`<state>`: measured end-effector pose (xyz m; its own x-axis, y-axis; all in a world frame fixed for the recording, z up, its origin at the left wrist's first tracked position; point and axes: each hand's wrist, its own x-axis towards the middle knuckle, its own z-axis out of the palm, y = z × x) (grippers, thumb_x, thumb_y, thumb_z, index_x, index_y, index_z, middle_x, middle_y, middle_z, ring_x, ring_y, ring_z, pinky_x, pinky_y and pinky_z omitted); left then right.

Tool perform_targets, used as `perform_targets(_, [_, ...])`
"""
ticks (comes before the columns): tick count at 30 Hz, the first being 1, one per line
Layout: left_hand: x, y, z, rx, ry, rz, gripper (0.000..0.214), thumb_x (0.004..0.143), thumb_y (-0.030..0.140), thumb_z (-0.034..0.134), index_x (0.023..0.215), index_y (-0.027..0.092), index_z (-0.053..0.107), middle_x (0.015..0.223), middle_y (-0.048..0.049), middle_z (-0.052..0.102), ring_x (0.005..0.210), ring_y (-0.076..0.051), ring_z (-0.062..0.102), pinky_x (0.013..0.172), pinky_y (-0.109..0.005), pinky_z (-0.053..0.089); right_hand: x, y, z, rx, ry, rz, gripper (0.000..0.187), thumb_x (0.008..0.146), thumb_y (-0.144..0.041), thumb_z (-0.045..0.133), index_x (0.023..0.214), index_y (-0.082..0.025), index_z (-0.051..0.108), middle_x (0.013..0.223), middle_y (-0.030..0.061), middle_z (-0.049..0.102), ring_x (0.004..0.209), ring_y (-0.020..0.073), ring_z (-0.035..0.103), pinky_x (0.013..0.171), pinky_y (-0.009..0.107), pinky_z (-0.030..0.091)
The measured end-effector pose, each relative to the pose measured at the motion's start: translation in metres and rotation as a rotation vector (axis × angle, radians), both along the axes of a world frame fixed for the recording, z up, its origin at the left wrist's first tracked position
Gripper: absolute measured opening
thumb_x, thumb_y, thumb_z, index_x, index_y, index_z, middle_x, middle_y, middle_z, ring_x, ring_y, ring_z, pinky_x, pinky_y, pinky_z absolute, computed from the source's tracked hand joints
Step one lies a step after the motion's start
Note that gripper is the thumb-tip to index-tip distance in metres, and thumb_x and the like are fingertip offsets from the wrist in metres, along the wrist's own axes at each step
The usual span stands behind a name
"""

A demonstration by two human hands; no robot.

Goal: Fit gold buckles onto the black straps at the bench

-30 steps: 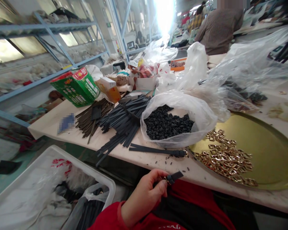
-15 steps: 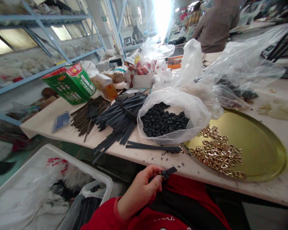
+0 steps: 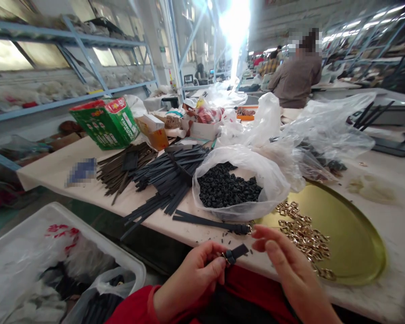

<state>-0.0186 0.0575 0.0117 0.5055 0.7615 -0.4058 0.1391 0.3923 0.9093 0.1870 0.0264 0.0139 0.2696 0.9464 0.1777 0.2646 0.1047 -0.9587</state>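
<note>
My left hand (image 3: 195, 279) is closed, pinching a short black strap (image 3: 236, 253) with a small gold buckle at its end, just off the table's front edge. My right hand (image 3: 290, 270) hovers to the right of that strap, fingers stretched out and holding nothing. Beyond my hands a finished black strap with buckle (image 3: 211, 222) lies flat on the table. Behind it sits a clear plastic bag of small black loops (image 3: 227, 189). A round gold tray (image 3: 354, 225) at the right carries several gold buckles (image 3: 303, 234).
Piles of dark straps (image 3: 165, 173) lie mid-table beside a green carton (image 3: 104, 121) and small boxes. Crumpled plastic bags (image 3: 324, 130) fill the back right. A white bin (image 3: 54, 265) with bagged straps stands below left. Another person (image 3: 295, 74) sits at a far table.
My right hand has come into view from the lower right, near the strap in my left hand. The camera tilted up slightly; my left hand keeps its grip.
</note>
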Motion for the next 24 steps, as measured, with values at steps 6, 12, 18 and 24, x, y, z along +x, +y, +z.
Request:
perform_targets(6, [0.0, -0.004, -0.002, 0.085, 0.018, -0.038, 0.031, 0.083, 0.039, 0.05, 0.098, 0.012, 0.052, 0.058, 0.0048, 0.05, 0.044, -0.005, 0.04, 0.043, -0.017, 0.029, -0.035, -0.002, -0.035, -0.243, 0.231, 0.23, 0.033, 0.078, -0.046, 0.058, 0.1, -0.021, 0.058, 0.089, 0.0051, 0.065, 0.081, 0.0192, 0.061, 0.067, 0.027, 0.051])
perform_targets(12, [-0.001, -0.012, -0.007, 0.188, 0.107, -0.06, 0.036, 0.085, 0.026, 0.046, 0.118, 0.016, 0.04, 0.066, 0.0039, 0.055, 0.051, -0.008, 0.046, 0.049, -0.019, 0.035, -0.047, -0.003, -0.041, -0.362, 0.427, 0.249, 0.029, 0.07, -0.047, 0.067, 0.072, -0.019, 0.06, 0.061, -0.0025, 0.059, 0.058, 0.0119, 0.054, 0.055, 0.021, 0.043])
perform_targets(18, [0.0, -0.019, -0.002, 0.257, 0.195, -0.113, 0.039, 0.084, 0.017, 0.043, 0.122, 0.015, 0.039, 0.073, 0.0015, 0.06, 0.07, -0.013, 0.056, 0.069, -0.024, 0.042, -0.055, -0.007, -0.061, -0.574, 0.853, 0.344, 0.033, 0.063, -0.045, 0.074, 0.067, -0.017, 0.056, 0.056, -0.0036, 0.058, 0.051, 0.0105, 0.052, 0.054, 0.022, 0.041])
perform_targets(24, [-0.006, -0.019, -0.006, 0.318, 0.255, -0.152, 0.043, 0.08, 0.012, 0.043, 0.123, 0.013, 0.041, 0.077, 0.0007, 0.062, 0.072, -0.013, 0.057, 0.075, -0.025, 0.042, -0.053, -0.011, -0.062, -0.461, 0.609, 0.183, 0.036, 0.06, -0.05, 0.073, 0.064, -0.017, 0.059, 0.058, -0.002, 0.06, 0.057, 0.0137, 0.054, 0.057, 0.025, 0.043])
